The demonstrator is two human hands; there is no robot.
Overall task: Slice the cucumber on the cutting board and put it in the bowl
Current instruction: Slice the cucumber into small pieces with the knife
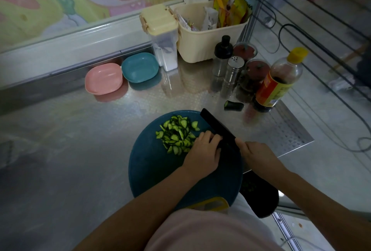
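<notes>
your right hand (255,155) grips the handle of the black knife (217,128), its blade angled over the cutting board's (152,172) far right. your left hand (204,151) curls against the blade; whether a last stub is under it i cannot tell. the cucumber slices (176,136) lie heaped on the board's far half, so slicing looks nearly done. no slice shows yet in the pink bowl (103,79) or teal bowl (139,67) at the counter's (80,150) back edge.
</notes>
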